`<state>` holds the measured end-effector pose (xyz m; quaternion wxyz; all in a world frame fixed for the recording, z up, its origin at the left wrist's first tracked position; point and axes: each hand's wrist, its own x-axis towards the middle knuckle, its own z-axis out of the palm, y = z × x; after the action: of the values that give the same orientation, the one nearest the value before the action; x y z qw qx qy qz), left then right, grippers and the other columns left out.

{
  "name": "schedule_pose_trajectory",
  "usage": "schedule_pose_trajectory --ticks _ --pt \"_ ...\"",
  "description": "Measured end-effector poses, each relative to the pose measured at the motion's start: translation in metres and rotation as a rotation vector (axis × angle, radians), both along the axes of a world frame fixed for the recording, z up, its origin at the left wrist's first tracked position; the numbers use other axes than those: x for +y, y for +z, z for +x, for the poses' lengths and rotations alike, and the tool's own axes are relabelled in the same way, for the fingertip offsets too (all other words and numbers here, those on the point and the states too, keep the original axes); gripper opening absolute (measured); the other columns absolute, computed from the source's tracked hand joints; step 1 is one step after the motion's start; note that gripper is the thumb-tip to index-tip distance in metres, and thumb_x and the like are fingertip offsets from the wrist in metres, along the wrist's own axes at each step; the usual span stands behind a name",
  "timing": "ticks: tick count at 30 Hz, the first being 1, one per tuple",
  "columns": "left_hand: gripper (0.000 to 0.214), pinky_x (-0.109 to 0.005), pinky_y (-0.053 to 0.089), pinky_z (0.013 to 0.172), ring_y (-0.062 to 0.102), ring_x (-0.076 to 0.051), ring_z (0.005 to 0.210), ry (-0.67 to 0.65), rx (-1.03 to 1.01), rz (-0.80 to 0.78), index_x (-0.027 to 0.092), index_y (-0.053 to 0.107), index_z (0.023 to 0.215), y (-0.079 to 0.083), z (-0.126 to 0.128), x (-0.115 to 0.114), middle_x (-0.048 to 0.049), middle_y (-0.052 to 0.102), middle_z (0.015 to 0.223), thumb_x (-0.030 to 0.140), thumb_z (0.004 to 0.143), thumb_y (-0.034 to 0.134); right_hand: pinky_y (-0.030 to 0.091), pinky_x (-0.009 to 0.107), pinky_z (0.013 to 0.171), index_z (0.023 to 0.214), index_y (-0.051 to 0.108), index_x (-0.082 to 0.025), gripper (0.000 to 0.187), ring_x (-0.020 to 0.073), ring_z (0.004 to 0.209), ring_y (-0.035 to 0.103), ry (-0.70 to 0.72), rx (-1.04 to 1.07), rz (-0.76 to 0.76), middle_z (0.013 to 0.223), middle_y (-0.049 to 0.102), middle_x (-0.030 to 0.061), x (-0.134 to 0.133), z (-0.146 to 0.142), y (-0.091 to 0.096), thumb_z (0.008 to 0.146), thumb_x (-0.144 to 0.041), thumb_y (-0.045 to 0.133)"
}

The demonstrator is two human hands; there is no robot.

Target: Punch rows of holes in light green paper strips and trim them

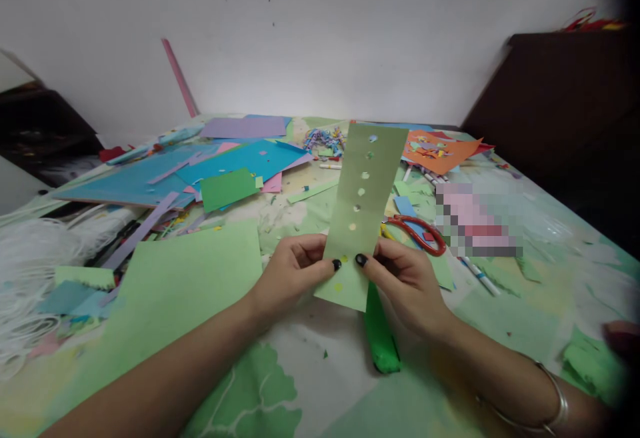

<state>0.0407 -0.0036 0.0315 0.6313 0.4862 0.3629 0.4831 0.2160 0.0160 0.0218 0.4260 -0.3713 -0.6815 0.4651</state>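
Observation:
Between my two hands a light green paper strip (370, 191) is held up, tilted, with a row of several punched holes down its length. My left hand (297, 265) pinches the strip's left edge near the bottom, thumb on the front face. On the opposite edge, my right hand (407, 281) grips it the same way; the fingers behind are partly hidden. Below the strip, a dark green object (381, 338) lies on the table, its upper end covered by paper and hand. Red-handled scissors (420, 233) rest just beyond my right hand, blades mostly hidden.
A large light green sheet (200, 265) lies at left, beside tangled white cord (55, 245). Blue sheets (240, 165) and a green piece (230, 189) are behind it. An orange sheet (445, 151) carries paper scraps at back right. A marker (480, 277) lies right of the scissors.

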Motion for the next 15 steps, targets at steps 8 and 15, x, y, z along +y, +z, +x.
schedule_pose_trajectory --ticks 8,15 --pt "0.025 -0.024 0.050 0.061 0.068 -0.018 0.069 -0.045 -0.052 -0.041 0.014 0.073 0.094 -0.0045 -0.0026 0.0016 -0.0063 0.074 0.080 0.014 0.070 0.066 0.041 0.024 0.053 0.061 0.050 -0.018 0.031 0.0124 0.060 0.048 0.012 0.026 -0.047 0.062 0.051 0.0008 -0.0019 -0.0009 -0.0023 0.084 -0.037 0.059" --pt "0.021 -0.026 0.047 0.068 0.066 -0.022 0.085 -0.099 -0.215 -0.056 0.015 0.073 0.090 -0.0079 -0.0044 0.0035 -0.0064 0.072 0.086 0.020 0.073 0.062 0.040 0.024 0.055 0.064 0.051 -0.018 0.029 0.0124 0.061 0.048 0.058 0.091 -0.113 0.064 0.048 0.0001 0.0001 -0.0014 -0.0021 0.084 -0.036 0.058"
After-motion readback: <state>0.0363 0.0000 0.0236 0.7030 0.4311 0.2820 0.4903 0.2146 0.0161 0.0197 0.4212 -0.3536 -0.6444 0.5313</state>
